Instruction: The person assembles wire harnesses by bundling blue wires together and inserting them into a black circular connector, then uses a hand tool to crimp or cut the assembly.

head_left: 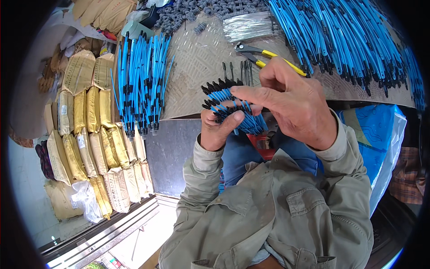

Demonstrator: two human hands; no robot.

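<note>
My left hand [215, 130] is closed around a bundle of slim blue rods with black ends [253, 122], held above my lap at the table's near edge. The thumb lies across the front of the bundle, and the black ends fan out toward the far left. From the right, my right hand [300, 101] reaches over it. One finger is stretched out with its tip at the black ends; another is bent above it, with a gap between the two. I see nothing held in that hand. Several thin dark rods [246, 71] show just beyond the bundle.
On the table [192, 67] lie end-cutting pliers with yellow handles [251, 50], silver wires [248, 28] and grey plastic parts [201, 15]. Blue rods are heaped at the left [142, 76] and right [331, 40]. Packed sacks [92, 110] lie at left; blue sheeting [374, 148] at right.
</note>
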